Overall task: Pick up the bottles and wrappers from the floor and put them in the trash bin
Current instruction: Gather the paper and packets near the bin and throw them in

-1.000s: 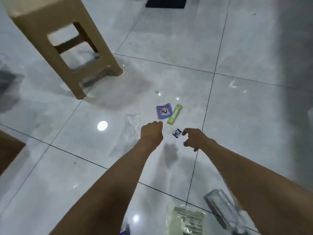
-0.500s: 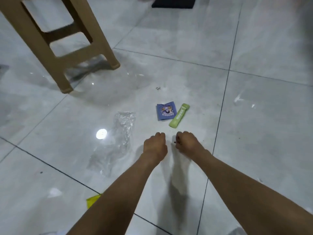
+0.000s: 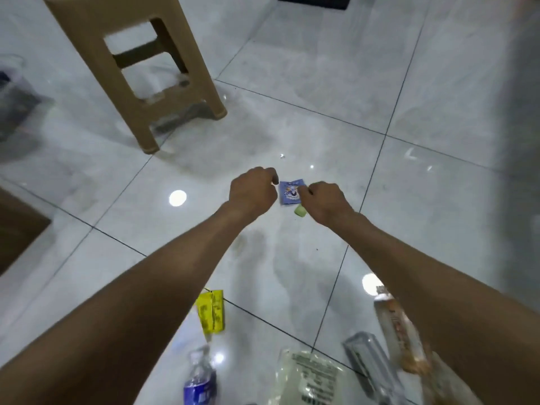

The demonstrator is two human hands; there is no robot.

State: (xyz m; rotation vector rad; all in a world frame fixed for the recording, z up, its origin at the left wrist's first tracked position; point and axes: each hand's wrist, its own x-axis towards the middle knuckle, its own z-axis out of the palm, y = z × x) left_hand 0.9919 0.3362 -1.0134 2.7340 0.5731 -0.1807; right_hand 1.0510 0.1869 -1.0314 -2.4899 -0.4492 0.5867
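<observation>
**Hands over the blue wrapper**

A small square blue printed wrapper is lying flat on the glossy grey floor tile, between both hands. The left hand is curling, seemingly empty; whether the right hand is gripping anything cannot be told.

No text can be made out. Dark printed lines are carried by the clear plastic bag at the near edge, by the yellow wrapper near the left forearm, and by the blue bottle label, but all are too blurred to read. A round emblem is shown on the blue wrapper, illegibly.
</observation>
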